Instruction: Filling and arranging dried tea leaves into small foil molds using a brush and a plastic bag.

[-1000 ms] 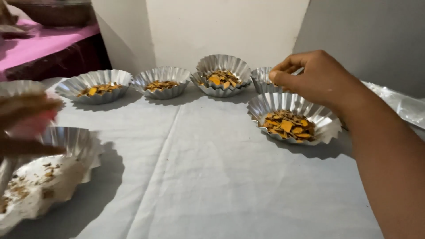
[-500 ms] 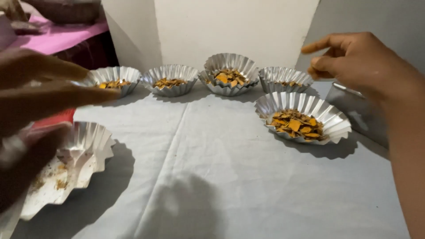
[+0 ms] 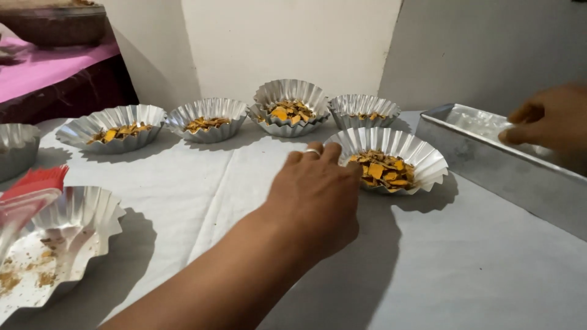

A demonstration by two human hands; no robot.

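Observation:
My left hand [image 3: 318,195], a ring on one finger, reaches across the white cloth to the left rim of a fluted foil tin [image 3: 422,160] that holds orange and brown chips [image 3: 382,171]. Its fingertips are at the rim, hidden behind the back of the hand, so the grip is unclear. My right hand [image 3: 544,119] hovers at the right edge over a rectangular metal tray [image 3: 483,159], fingers curled together with nothing visible in them.
Several more fluted tins with chips stand in a row at the back [image 3: 113,125] [image 3: 208,116] [image 3: 290,95] [image 3: 364,105]. At near left, a tin [image 3: 79,214] holds brown crumbs, with a red-bristled brush [image 3: 36,180] over it. A pink-covered surface [image 3: 43,67] lies far left.
My left hand has swung from the left side across to the near right tin. My right hand has moved right and down, from above the tins to over the metal tray.

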